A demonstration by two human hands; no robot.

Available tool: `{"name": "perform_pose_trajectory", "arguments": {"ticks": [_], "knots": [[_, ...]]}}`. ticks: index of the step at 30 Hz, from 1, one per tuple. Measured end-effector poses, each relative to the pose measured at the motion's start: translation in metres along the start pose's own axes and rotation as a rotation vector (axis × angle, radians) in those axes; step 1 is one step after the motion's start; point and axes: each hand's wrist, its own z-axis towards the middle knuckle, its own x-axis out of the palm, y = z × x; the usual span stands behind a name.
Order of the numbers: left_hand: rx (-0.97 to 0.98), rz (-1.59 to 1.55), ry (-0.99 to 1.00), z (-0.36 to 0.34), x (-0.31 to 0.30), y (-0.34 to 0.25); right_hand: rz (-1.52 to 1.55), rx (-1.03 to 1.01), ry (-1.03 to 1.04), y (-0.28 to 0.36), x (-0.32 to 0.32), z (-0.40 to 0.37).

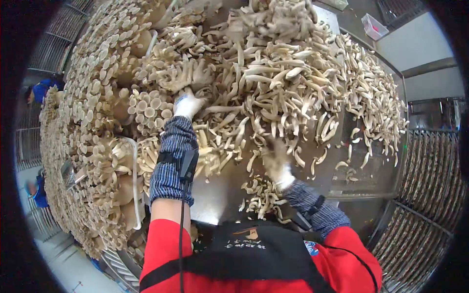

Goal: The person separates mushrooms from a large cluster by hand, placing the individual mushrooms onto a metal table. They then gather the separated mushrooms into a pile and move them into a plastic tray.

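Black apron (254, 244) is filling the bottom middle, red sleeves (163, 244) flanking it. Left hand (191, 100) is resting against a mushroom clump (168, 78) left of upper centre; its fingers are blending into the mushrooms, so can't tell how far they're closing. Right hand (277, 166) is blurring just right of centre, so no telling its opening or hold. Loose mushrooms (293, 83) are covering the counter (317, 183), upper right. Guessing the clump's being light, springy, snapping easily; I'd be gripping the dense base, not the caps.

Metal table (210, 198) under heaps of loose mushrooms (288, 78).
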Motion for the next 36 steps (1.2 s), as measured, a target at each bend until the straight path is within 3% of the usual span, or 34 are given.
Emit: {"name": "perform_pose_trajectory", "arguments": {"ticks": [1, 2, 4, 6, 7, 8, 10, 12, 13, 14, 16, 17, 18, 19, 20, 21, 22, 23, 25, 26, 27, 28, 30, 31, 33, 35, 36], "knots": [[-0.010, -0.013, 0.049, -0.008, -0.004, -0.010, 0.011, 0.071, 0.005, 0.017, 0.016, 0.004], [-0.011, -0.066, 0.126, -0.017, -0.006, -0.019, 0.256, 0.459, 0.129, 0.027, 0.019, 0.014], [0.058, 0.021, 0.015, -0.031, 0.027, -0.025, 0.452, 0.449, 0.191, 0.006, 0.053, 0.045], [0.137, -0.050, 0.112, -0.052, 0.035, -0.030, 0.414, 0.498, 0.201, 0.016, 0.060, 0.057], [0.220, -0.074, 0.041, -0.059, 0.050, -0.028, 0.403, 0.436, 0.237, 0.001, 0.075, 0.051], [0.181, -0.188, 0.094, -0.074, 0.053, -0.031, 0.557, 0.529, 0.249, 0.023, 0.063, 0.062], [0.285, -0.404, 0.279, -0.106, 0.050, -0.037, 0.861, 0.769, 0.321, 0.018, 0.068, 0.047], [0.312, -0.453, 0.329, -0.137, 0.072, -0.036, 0.922, 0.425, 0.418, -0.044, 0.092, 0.017], [0.347, -0.511, 0.346, -0.151, 0.087, -0.034, 0.821, 0.427, 0.524, -0.014, 0.057, 0.006], [0.377, -0.571, 0.371, -0.167, 0.100, -0.032, 1.007, 0.667, 0.440, -0.001, 0.041, -0.004], [0.472, -0.676, 0.379, -0.203, 0.104, -0.030, 1.043, 0.765, 0.338, 0.013, 0.013, -0.034], [0.416, -0.855, 0.485, -0.209, 0.112, -0.027, 0.744, 0.315, 0.443, 0.001, 0.001, -0.056], [0.353, -1.033, 0.591, -0.213, 0.120, -0.026, 0.754, 0.179, 0.293, -0.003, 0.000, -0.066], [0.285, -1.153, 0.501, -0.224, 0.111, -0.035, 0.964, 0.501, 0.250, -0.002, -0.009, -0.067], [0.250, -1.393, 0.594, -0.225, 0.101, -0.034, 1.164, 0.820, 0.191, 0.005, -0.022, -0.064], [0.199, -1.539, 0.608, -0.228, 0.096, -0.037, 1.249, 0.927, 0.147, 0.015, -0.033, -0.061], [0.147, -1.684, 0.617, -0.231, 0.093, -0.038, 0.924, 0.766, 0.172, 0.023, -0.043, -0.062], [0.184, -1.706, 0.611, -0.231, 0.089, -0.034, 0.979, 0.726, 0.119, 0.013, -0.039, -0.067], [0.302, -1.484, 0.487, -0.235, 0.080, -0.031, 1.035, 0.681, 0.066, -0.002, -0.035, -0.068], [0.396, -1.329, 0.429, -0.235, 0.073, -0.028, 0.800, 0.566, 0.068, -0.006, -0.036, -0.067], [0.307, -1.421, 0.418, -0.242, 0.070, -0.027, 0.566, 0.449, 0.068, -0.009, -0.039, -0.066], [0.216, -1.510, 0.406, -0.257, 0.047, -0.036, 0.406, 0.607, 0.246, -0.003, -0.056, -0.061], [0.147, -1.198, 0.143, -0.253, 0.054, -0.025, 0.694, 0.582, 0.060, -0.023, -0.042, -0.071], [0.099, -1.042, 0.212, -0.238, 0.066, -0.012, 0.695, 0.581, 0.060, -0.021, -0.044, -0.071], [0.053, -0.885, 0.277, -0.222, 0.071, 0.004, 0.338, 0.455, 0.073, -0.012, -0.051, -0.071], [0.554, -0.519, -0.041, -0.220, 0.062, 0.007, 0.292, 0.381, 0.016, -0.024, -0.046, -0.080], [0.557, -0.517, -0.045, -0.214, 0.054, 0.005, 0.246, 0.309, -0.042, -0.035, -0.039, -0.084]]}}
